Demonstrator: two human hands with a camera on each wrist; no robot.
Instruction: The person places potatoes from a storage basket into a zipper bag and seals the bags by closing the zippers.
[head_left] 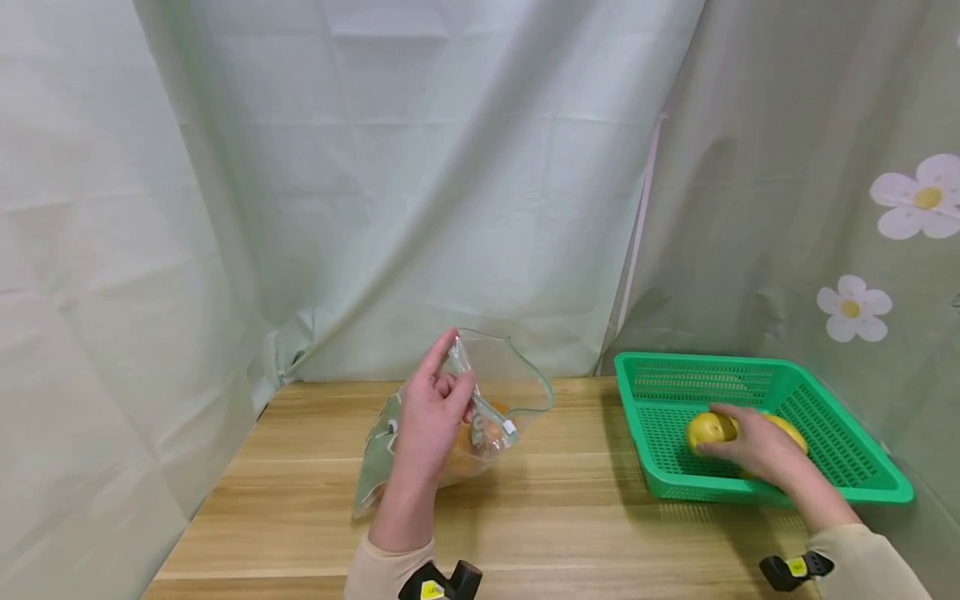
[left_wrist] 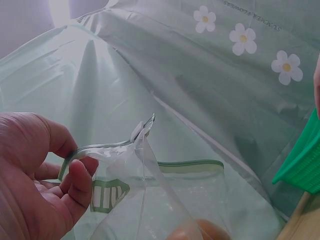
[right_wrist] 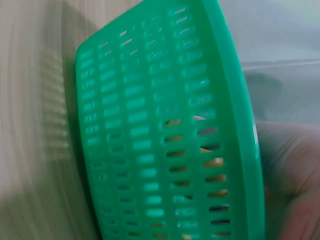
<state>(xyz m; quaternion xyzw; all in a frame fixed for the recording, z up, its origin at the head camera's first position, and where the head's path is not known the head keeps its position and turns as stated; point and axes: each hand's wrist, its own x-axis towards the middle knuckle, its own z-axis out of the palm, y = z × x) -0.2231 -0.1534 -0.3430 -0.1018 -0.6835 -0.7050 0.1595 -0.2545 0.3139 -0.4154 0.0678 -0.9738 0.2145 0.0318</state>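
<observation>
In the head view, my left hand (head_left: 435, 408) pinches the top edge of a clear zip bag (head_left: 536, 387) with a green seal. The bag's mouth gapes toward the right, and orange round fruit (head_left: 461, 457) shows inside it. The left wrist view shows thumb and fingers on the seal strip (left_wrist: 107, 146). Over on the right, my right hand (head_left: 761, 442) reaches into a green basket (head_left: 697, 360), thumb and fingers around a yellow fruit (head_left: 705, 431). Another yellow fruit (head_left: 787, 429) lies partly behind that hand. The basket wall hides most of the grasp in the right wrist view.
Basket and bag both stand on a wooden table (head_left: 262, 500), the basket at its right side. Pale green curtains (head_left: 450, 167) hang behind and at both sides, with white flowers (head_left: 855, 308) printed on the right one.
</observation>
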